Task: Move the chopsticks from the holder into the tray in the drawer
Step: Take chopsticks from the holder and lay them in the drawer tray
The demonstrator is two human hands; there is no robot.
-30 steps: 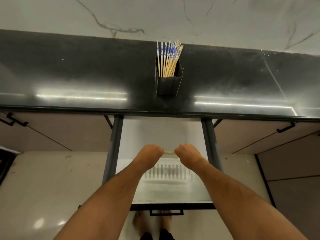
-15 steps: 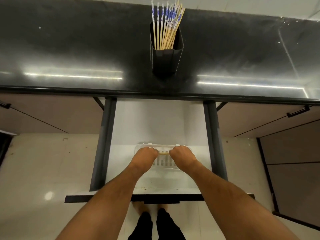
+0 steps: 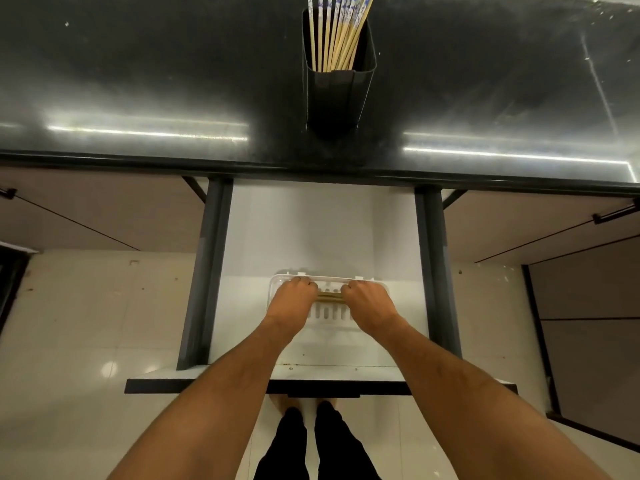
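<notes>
Holding chopsticks (image 3: 329, 298) horizontally, my left hand (image 3: 292, 301) and right hand (image 3: 369, 301) each closed around one end, low inside white tray (image 3: 329, 279) in open drawer (image 3: 322, 230).

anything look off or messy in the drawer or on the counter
Nothing is spilled or broken. The holder stands upright on the black counter, its chopsticks fanned loosely. Both hands, left hand and right hand, lay a bundle crosswise in the white tray. Only small specks mark the drawer front lip.

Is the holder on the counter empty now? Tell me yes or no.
No: the dark holder on the counter holds a bunch of chopsticks standing upright.
</notes>
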